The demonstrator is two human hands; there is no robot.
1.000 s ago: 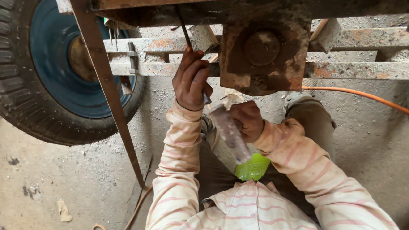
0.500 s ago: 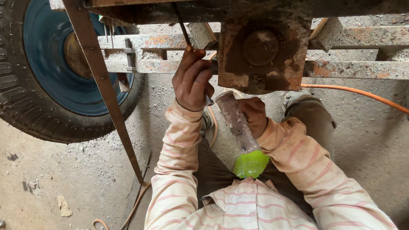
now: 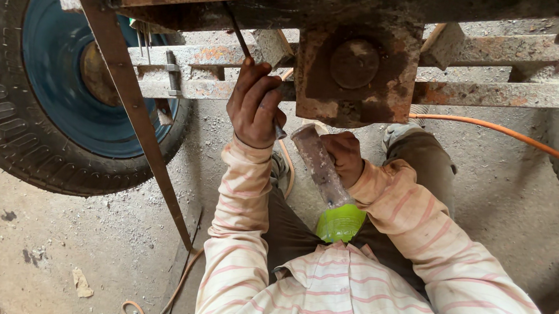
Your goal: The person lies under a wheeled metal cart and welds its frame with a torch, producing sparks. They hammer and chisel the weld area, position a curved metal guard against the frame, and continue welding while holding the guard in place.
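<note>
Sat on the concrete floor [image 3: 48,240] beneath a rusty steel frame [image 3: 490,92], legs stretched out under it. Gripped a thin dark rod [image 3: 234,28] in the left hand [image 3: 255,104], fingers curled tight round its lower end, knuckles toward the camera; ran the rod slanting up and to the left until it met the underside of the frame. Wrapped the right hand [image 3: 344,156] round a grimy clear bottle [image 3: 321,169], fingers closed on its upper half. Held that bottle tilted, its dirty top just below the frame's rusty block [image 3: 355,77] with the round boss, its bright green end [image 3: 340,222] down near the chest of the striped shirt. Could not tell whether the bottle's top touched the block.

Compared with 1 second earlier, found very little moved. Kept both hands at the same spot under the block, each with the same closed grip. Saw the bottle's top sit a touch higher and clearer of the left hand than before, the green end almost where it had been. Noticed mostly a shift of the view itself, sliding the big tyre with the blue rim [image 3: 51,85] further toward the left edge. Judged from that a steady hold, not a reach or a release.

Elsewhere: a slanting steel strip [image 3: 133,109] left of the arms, and an orange cable [image 3: 507,133] trailing right across the floor.
</note>
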